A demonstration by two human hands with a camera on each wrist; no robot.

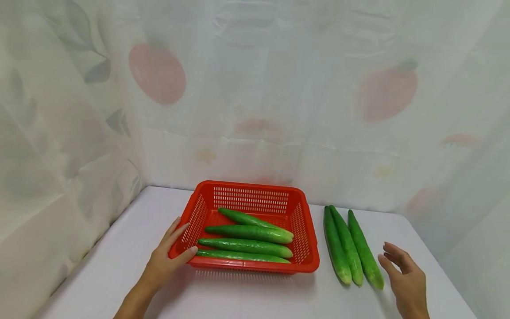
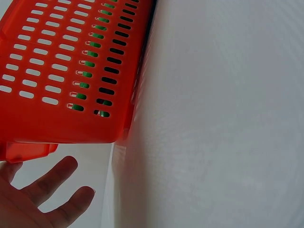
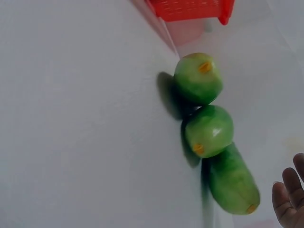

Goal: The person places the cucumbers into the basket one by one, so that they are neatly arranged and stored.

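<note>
In the head view, a red plastic basket [image 1: 252, 265] with slotted walls holds several long green cucumbers [image 1: 249, 233] lying crosswise. My left hand [image 1: 161, 266] is at the basket's left end, touching the rim near the front corner with thumb and fingers spread. Seen from the left wrist, the fingers [image 2: 52, 183] are extended beside the basket corner. Three more cucumbers [image 1: 345, 248] lie side by side on the table, right of the basket. My right hand [image 1: 408, 281] is just right of them, fingers loosely bent and holding nothing; the right wrist view shows it apart from the cucumber ends [image 3: 209, 130].
A white-covered table [image 1: 247, 294] carries everything. Pale curtain-like sheeting [image 1: 255, 88] with fruit prints rises behind the table, and similar sheeting [image 1: 59, 177] stands along the left side and on the right.
</note>
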